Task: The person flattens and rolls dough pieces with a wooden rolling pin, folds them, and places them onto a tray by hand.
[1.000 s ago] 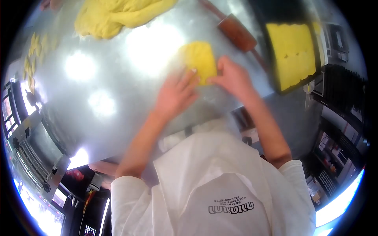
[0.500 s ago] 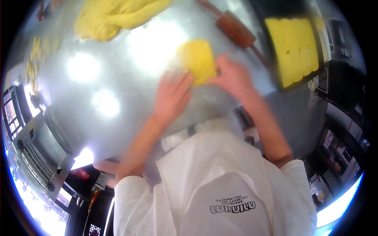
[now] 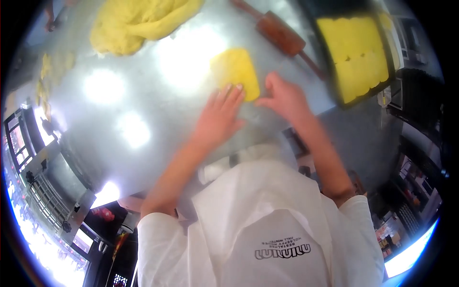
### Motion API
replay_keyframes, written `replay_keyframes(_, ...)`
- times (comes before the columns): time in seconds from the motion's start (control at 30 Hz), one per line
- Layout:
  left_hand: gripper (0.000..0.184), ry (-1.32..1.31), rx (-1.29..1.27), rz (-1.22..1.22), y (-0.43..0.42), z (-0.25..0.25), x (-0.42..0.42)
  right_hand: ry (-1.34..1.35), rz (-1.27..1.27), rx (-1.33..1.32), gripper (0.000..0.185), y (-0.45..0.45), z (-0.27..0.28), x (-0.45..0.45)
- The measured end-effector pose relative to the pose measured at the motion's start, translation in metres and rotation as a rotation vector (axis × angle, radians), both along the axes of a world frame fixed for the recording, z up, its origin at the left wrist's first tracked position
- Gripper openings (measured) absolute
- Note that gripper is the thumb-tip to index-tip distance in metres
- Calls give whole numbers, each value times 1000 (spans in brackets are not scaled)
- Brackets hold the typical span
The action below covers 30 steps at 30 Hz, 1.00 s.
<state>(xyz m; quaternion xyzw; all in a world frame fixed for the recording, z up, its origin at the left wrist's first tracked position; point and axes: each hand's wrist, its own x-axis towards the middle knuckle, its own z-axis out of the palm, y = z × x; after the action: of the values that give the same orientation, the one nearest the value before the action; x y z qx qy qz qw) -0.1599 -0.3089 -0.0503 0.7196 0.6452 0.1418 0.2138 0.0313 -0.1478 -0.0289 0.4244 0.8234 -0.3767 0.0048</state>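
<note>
A flat piece of yellow dough (image 3: 237, 69) lies on the shiny metal table. My left hand (image 3: 218, 115) is open, its fingertips resting on the dough's near edge and its thumb apart. Just right of the dough is my right hand (image 3: 287, 98), thumb and forefinger apart with a gap between them; nothing shows in it. A slim strip of table separates it from the dough. Beyond my right hand lies a wooden rolling pin (image 3: 281, 32), set at a slant.
A large mound of yellow dough (image 3: 138, 24) sits at the far side of the table. On the right stands a dark tray (image 3: 345, 103) with flat yellow dough pieces in it. Smaller dough pieces (image 3: 45, 71) lie at the far left. Part of another person's hand (image 3: 49, 21) shows at upper left.
My left hand has shifted a little right and spread its thumb, its fingertips now on the dough. My right hand has come slightly away from the dough's right edge.
</note>
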Motion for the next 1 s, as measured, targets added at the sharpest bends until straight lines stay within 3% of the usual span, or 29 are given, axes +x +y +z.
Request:
replay_keyframes(0.17, 69, 59, 43, 1, 3, 8, 3, 56, -14, 56, 54, 1, 0, 2)
replay_keyframes(0.27, 56, -214, 213, 103, 16, 27, -14, 95, -122, -92, 47, 3, 11, 15)
replay_keyframes(0.37, 38, -119, 463, 314, 57, 33, -41, 134, -318, -57, 35, 6, -6, 33)
replay_keyframes(0.47, 26, -111, 73, 356, 103, 32, -55, 245, -399, 146, 24, 2, -28, 41)
replay_keyframes(0.57, 10, 36, 121, 266, 122, 18, -51, 306, -409, 221, 20, -8, -28, 40)
replay_keyframes(0.77, 19, -19, -262, 323, 149, 9, -62, 355, -461, 328, 18, -16, -33, 36)
replay_keyframes(0.87, 24, -26, -418, 224, 156, 39, -61, 348, -468, 361, 17, -19, -37, 37)
replay_keyframes(0.97, 30, -136, -317, 104, 145, 42, -58, 330, -480, 372, 16, -20, -37, 38)
replay_keyframes(1.0, 31, -195, -338, 174, 142, 41, -55, 354, -487, 394, 17, -20, -39, 36)
